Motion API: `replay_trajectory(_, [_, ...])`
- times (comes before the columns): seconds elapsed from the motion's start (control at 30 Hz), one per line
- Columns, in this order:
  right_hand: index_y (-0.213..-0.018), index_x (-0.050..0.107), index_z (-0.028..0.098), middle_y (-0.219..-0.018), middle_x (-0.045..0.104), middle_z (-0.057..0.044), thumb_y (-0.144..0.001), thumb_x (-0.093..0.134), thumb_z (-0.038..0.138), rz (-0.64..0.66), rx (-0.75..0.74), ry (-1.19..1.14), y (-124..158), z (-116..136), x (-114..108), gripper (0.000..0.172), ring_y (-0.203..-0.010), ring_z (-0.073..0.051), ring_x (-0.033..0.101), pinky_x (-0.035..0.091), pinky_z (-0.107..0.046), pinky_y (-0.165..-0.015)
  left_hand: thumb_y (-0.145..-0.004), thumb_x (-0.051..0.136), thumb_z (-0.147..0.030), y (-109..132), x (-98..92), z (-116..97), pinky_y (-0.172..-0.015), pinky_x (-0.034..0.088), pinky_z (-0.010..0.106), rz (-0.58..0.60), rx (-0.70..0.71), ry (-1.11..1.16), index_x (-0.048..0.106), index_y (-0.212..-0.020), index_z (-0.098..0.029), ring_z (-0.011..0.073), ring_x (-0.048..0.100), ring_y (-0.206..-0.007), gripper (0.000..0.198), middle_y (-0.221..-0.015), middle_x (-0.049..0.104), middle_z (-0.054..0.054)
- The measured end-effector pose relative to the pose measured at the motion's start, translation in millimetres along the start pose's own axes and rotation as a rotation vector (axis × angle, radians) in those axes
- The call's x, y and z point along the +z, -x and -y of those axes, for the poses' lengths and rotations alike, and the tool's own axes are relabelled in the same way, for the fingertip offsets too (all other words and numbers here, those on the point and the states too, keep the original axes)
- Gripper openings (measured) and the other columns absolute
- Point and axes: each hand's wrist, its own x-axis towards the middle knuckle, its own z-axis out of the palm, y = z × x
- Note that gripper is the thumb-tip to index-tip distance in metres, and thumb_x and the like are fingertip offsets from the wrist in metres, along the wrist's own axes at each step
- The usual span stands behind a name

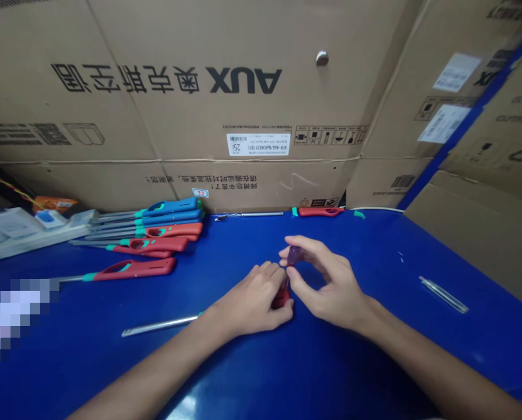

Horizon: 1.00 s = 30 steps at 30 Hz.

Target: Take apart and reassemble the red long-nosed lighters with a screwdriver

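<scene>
A long-nosed lighter lies under my left hand (258,300), whose fingers are wrapped round its red handle (281,298). Its silvery metal barrel (167,324) points out to the left over the blue table. Between the thumb and fingers of my right hand (333,283) is a small translucent purple piece (293,255), held just above the end of the red handle. I cannot tell whether the piece touches the handle. Most of the handle is hidden by my left hand.
To the left, several red, orange and blue long-nosed lighters (173,216) lie stacked, with one red lighter (138,268) in front. A red handle piece (319,212) lies by the cardboard wall (199,128). A clear plastic strip (444,294) rests at right on the blue table (375,262).
</scene>
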Motion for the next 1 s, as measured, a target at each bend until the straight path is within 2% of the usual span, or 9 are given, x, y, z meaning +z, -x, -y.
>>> replay_trajectory(0.17, [-0.125,0.057,0.022,-0.094,0.063,-0.005,-0.083,0.064,0.011,0.011,-0.095,0.094,-4.7,1.7,-1.9,0.044,-0.084,-0.016,0.063,0.057,-0.032,-0.077,-0.080,0.052,-0.028,-0.9,-0.3,0.3,-0.076,0.047,0.038,0.014,-0.010,-0.018,0.042,-0.075,-0.020,0.0222,0.053,-0.082,0.014,-0.086,0.055,0.005])
replay_trajectory(0.27, [-0.131,0.052,0.024,-0.097,0.065,-0.003,-0.084,0.060,0.007,-0.003,-0.064,0.075,-3.5,1.4,-2.6,0.050,-0.085,-0.015,0.064,0.056,-0.031,-0.081,-0.081,0.052,-0.029,-1.1,0.3,0.7,-0.077,0.046,0.039,0.016,-0.011,-0.027,0.043,-0.077,-0.020,0.0226,0.052,-0.082,0.014,-0.085,0.055,0.005])
replay_trajectory(0.4, [-0.133,0.048,0.021,-0.103,0.066,-0.005,-0.080,0.057,0.003,0.012,-0.036,0.065,-0.7,2.3,-3.9,0.057,-0.093,-0.016,0.065,0.055,-0.031,-0.087,-0.081,0.052,-0.029,-1.4,0.3,0.6,-0.078,0.046,0.040,0.018,-0.014,-0.028,0.044,-0.082,-0.020,0.0229,0.051,-0.083,0.013,-0.088,0.055,0.006])
replay_trajectory(0.57, [-0.124,0.056,0.023,-0.093,0.063,-0.004,-0.084,0.061,0.009,0.011,-0.086,0.101,-2.6,0.6,-2.7,0.042,-0.084,-0.016,0.063,0.057,-0.032,-0.078,-0.081,0.052,-0.030,-2.7,-0.8,0.7,-0.077,0.045,0.038,0.034,-0.020,-0.019,0.040,-0.074,-0.021,0.0227,0.050,-0.084,0.017,-0.084,0.054,0.005])
replay_trajectory(0.77, [-0.134,0.043,0.023,-0.107,0.067,-0.007,-0.083,0.058,0.007,-0.006,0.099,-0.030,0.7,1.3,0.6,0.055,-0.090,-0.017,0.068,0.059,-0.034,-0.083,-0.081,0.053,-0.032,-3.1,-3.1,1.4,-0.078,0.044,0.040,0.047,-0.032,-0.013,0.043,-0.080,-0.020,0.0237,0.050,-0.085,0.016,-0.086,0.054,0.005])
replay_trajectory(0.87, [-0.127,0.051,0.022,-0.108,0.064,-0.008,-0.081,0.060,0.008,0.022,0.032,0.042,-1.8,4.0,-2.4,0.049,-0.090,-0.018,0.066,0.059,-0.035,-0.081,-0.081,0.053,-0.032,-3.5,-3.9,0.8,-0.077,0.044,0.039,0.051,-0.036,0.000,0.043,-0.078,-0.020,0.0234,0.050,-0.085,0.015,-0.087,0.054,0.006])
replay_trajectory(1.0, [-0.122,0.058,0.024,-0.092,0.062,-0.004,-0.083,0.064,0.011,0.009,-0.050,0.097,-5.3,4.9,-4.0,0.041,-0.083,-0.016,0.063,0.058,-0.034,-0.078,-0.081,0.051,-0.030,-4.0,-3.9,0.4,-0.077,0.044,0.039,0.053,-0.036,0.010,0.039,-0.071,-0.021,0.0226,0.049,-0.083,0.018,-0.085,0.053,0.005])
